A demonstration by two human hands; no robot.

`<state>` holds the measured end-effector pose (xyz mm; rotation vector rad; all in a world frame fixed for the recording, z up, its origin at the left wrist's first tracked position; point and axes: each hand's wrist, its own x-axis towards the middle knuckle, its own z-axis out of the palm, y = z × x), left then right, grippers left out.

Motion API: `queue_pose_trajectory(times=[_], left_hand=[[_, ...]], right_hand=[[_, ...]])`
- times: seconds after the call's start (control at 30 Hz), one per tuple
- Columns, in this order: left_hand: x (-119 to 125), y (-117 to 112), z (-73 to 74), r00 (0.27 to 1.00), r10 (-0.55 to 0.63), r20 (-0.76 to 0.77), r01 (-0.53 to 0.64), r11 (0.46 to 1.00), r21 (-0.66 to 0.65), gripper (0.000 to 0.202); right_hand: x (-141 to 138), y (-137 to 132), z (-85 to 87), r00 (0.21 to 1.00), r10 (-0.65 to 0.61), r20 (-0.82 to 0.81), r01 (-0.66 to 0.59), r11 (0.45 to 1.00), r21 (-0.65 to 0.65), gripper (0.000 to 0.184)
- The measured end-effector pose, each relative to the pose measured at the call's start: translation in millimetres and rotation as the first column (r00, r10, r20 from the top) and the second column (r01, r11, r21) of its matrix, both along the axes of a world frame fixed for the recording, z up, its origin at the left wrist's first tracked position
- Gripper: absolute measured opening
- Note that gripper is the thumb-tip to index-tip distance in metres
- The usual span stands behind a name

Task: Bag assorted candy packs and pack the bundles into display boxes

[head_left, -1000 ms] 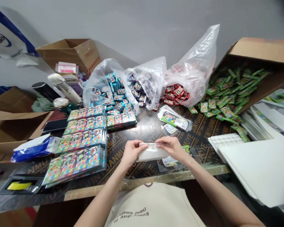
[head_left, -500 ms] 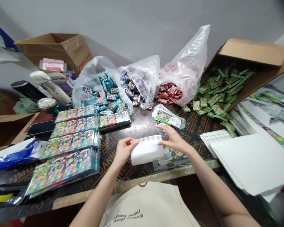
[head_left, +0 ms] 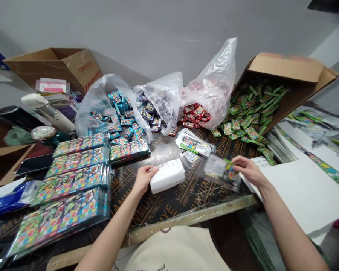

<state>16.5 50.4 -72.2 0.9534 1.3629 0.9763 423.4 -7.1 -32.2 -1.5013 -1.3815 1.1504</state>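
My left hand (head_left: 143,178) grips the left end of a white block of stacked sleeves (head_left: 167,175) held just above the dark table (head_left: 169,199). Out to the right, my right hand (head_left: 248,169) pinches a clear plastic bag with a colourful printed card inside (head_left: 223,171), lifted over the table's right part. The two hands are well apart.
Stacks of packed colourful card sets (head_left: 73,177) lie at the left. Three plastic bags (head_left: 164,98) hold blue, purple and red packets at the back. A tipped cardboard box (head_left: 277,86) spills green packets. White sheets (head_left: 305,188) lie at the right, another box (head_left: 56,64) at far left.
My right hand left the white block and moved right, taking hold of the clear bag with the card. My left hand keeps the block. The view has turned slightly right.
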Motion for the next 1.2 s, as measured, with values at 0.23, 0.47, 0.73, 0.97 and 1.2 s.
queue_pose_trajectory(times=[0.23,0.47,0.73,0.97,1.2], left_hand=[[107.5,-7.4,-34.4,0.984,-0.139,-0.114,0.140,0.990,0.001,0.026],[112.2,0.0,-34.9,0.865,-0.213,-0.453,0.286,0.953,0.098,0.013],[84.1,-10.8,-20.4,0.778,-0.251,-0.576,0.404,0.901,0.154,0.037],[17.6,-30.0,-8.9,0.900,-0.147,-0.410,0.245,0.949,0.197,0.023],[2.5,-27.5,33.6,0.994,0.066,0.087,-0.084,0.969,0.231,0.067]], right_hand=[[-23.4,28.6,-20.1,0.936,0.158,0.314,-0.164,0.986,-0.006,0.025],[-47.2,54.3,-55.9,0.681,-0.006,0.733,-0.118,0.986,0.118,0.037],[-74.9,133.2,-51.6,0.396,0.036,0.918,-0.191,0.981,0.044,0.069],[-98.3,134.5,-37.1,0.361,0.104,0.927,-0.355,0.934,0.033,0.023],[-195.8,71.3,1.4,0.561,-0.121,0.819,-0.348,0.863,0.366,0.039]])
